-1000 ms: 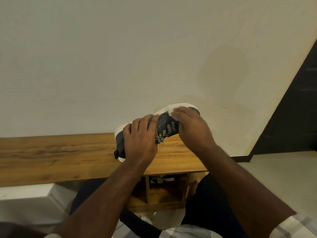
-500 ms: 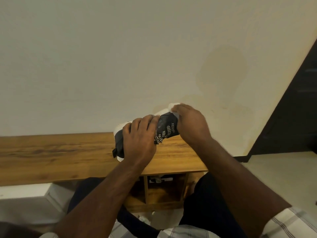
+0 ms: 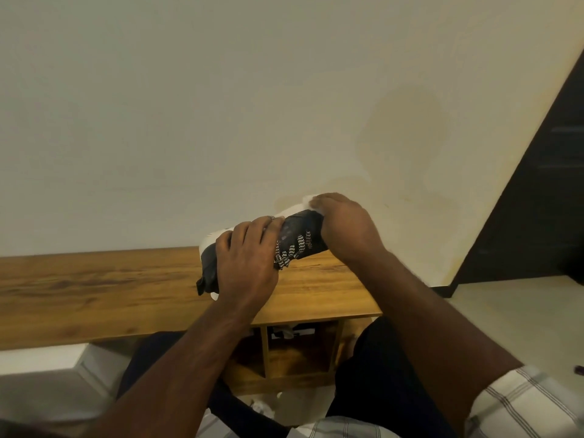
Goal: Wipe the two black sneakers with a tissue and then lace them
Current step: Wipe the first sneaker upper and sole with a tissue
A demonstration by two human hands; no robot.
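Dim warm indoor light, soft focus, slight wide-angle bend at edges.

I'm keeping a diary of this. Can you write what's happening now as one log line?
step: wiping | left hand: holds sneaker | right hand: presses tissue on toe | lacing: not started

The sneaker [image 3: 300, 238] sits above the bench [image 3: 110, 289], left hand [image 3: 249, 263] at its heel end, right hand [image 3: 344, 226] at its toe.

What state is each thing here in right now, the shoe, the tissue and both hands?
Sneaker: held above the bench, laces loose.
Tissue: pressed on the toe end under the right hand.
Left hand: grips the sneaker's middle.
Right hand: holds the tissue against the sneaker.
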